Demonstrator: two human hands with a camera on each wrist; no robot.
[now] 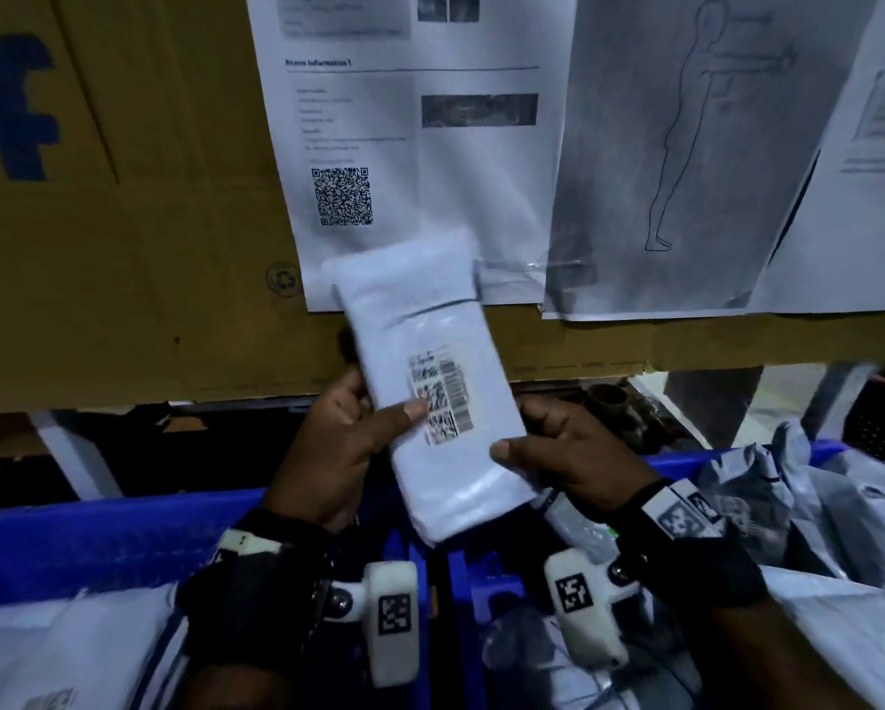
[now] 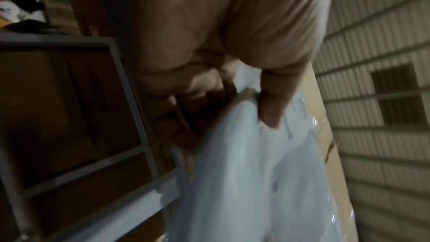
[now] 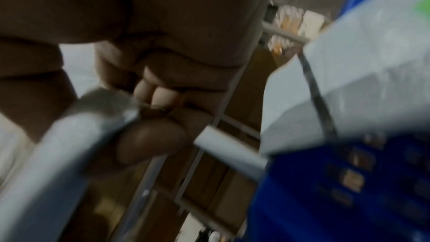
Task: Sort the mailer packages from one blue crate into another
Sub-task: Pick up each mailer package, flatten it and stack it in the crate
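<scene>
A long white mailer package (image 1: 432, 381) with a barcode label (image 1: 440, 397) is held upright above the gap between two blue crates. My left hand (image 1: 348, 438) grips its left edge, thumb pressed on the label. My right hand (image 1: 563, 448) grips its lower right edge, thumb on the front. In the left wrist view the same mailer (image 2: 244, 163) is pinched between thumb and fingers. The right wrist view is blurred; my fingers (image 3: 151, 135) curl round a pale edge of the mailer (image 3: 69, 144). The left crate (image 1: 97, 545) and right crate (image 1: 686, 461) both hold mailers.
A cardboard sheet (image 1: 122, 248) with taped paper notices (image 1: 414, 161) stands right behind the crates. White mailers (image 1: 61, 648) lie in the left crate; grey and white ones (image 1: 799, 504) pile high in the right crate. A metal rack frame (image 2: 130, 109) is under the cardboard.
</scene>
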